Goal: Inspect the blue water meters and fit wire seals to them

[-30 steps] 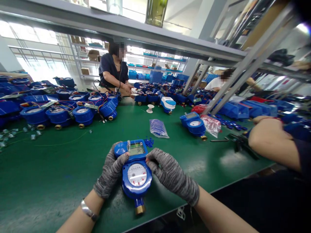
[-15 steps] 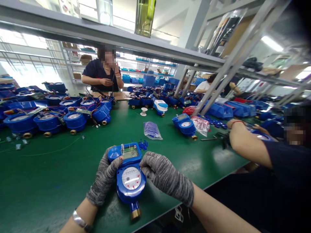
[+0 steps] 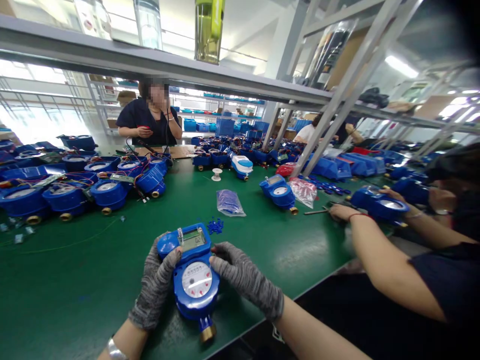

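A blue water meter (image 3: 197, 280) with a round white dial, a small display and a brass pipe end is held up over the near table. My left hand (image 3: 155, 280), in a grey knitted fingerless glove, is closed round its left side, thumb beside the display. At the opposite side, my right hand (image 3: 243, 275), gloved alike, grips the meter's edge between thumb and fingers; some fingertips are hidden behind it. Just beyond the meter lies a scatter of tiny blue parts (image 3: 215, 226). Further off is a clear bag of blue pieces (image 3: 229, 202).
Several blue meters with wires (image 3: 108, 192) line the left and back. Another finished-looking meter (image 3: 278, 192) lies near a red-tinted bag (image 3: 303, 191). A co-worker's arm (image 3: 390, 260) reaches in from the right. A shelf (image 3: 240, 75) crosses overhead; another person sits opposite.
My right fingers have loosened from a tight pinch and spread along the meter's edge. The view has shifted slightly right. The co-worker's hands at right have moved, one near a dark tool.
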The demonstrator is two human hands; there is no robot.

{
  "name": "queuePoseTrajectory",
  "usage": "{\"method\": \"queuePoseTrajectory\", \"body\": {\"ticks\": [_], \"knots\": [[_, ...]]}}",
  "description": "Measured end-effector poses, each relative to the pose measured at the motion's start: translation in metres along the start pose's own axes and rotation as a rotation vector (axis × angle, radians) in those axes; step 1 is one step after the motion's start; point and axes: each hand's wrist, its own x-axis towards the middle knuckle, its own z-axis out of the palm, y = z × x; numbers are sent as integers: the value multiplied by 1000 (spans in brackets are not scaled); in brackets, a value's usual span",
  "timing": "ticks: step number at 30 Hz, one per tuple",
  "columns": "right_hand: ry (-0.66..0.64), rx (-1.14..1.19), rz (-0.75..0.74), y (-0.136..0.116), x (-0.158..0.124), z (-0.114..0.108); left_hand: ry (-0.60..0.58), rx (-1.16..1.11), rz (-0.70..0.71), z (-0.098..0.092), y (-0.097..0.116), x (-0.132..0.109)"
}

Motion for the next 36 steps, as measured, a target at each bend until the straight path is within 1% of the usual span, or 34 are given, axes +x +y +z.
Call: {"method": "queuePoseTrajectory", "body": {"ticks": [2,4,7,9,11,12,13,14,16,17,18,20,23,27,29,31,33,34,35,36], "knots": [[-101,208,76,1,8,4,40,12,35,1,-1,-2],[-152,315,98,1,14,9,60,22,57,2,-1,-3],[-109,368,119,1,20,14,81,42,79,1,-3,-2],[-91,355,125,2,23,13,104,54,97,-1,-4,-1],[-173,259,111,5,29,4,118,66,106,-2,-4,0],[-206,151,78,7,35,-3,120,71,105,-2,-4,1],[-200,9,29,9,42,-13,118,73,99,-3,-4,1],[-154,-142,-27,12,50,-24,112,72,90,-3,-3,1],[37,-399,-134,20,72,-45,91,66,75,-3,-3,1],[123,-475,-166,24,82,-55,79,64,71,-4,-3,2],[175,-523,-183,28,92,-62,73,68,72,-4,-3,2],[213,-588,-204,36,108,-71,72,89,82,-5,-2,3],[225,-686,-239,47,119,-71,88,111,87,-6,-1,4],[246,-748,-263,53,125,-69,96,109,76,-5,1,5],[272,-748,-270,50,126,-71,80,97,67,-4,1,5],[301,-732,-280,43,122,-69,60,75,58,-2,2,4],[315,-701,-303,29,107,-60,54,50,49,0,3,2],[302,-666,-334,19,95,-51,57,45,49,0,4,1],[275,-631,-370,9,81,-40,61,51,53,1,5,0],[218,-533,-449,-2,66,-27,64,64,63,1,5,0]]}}
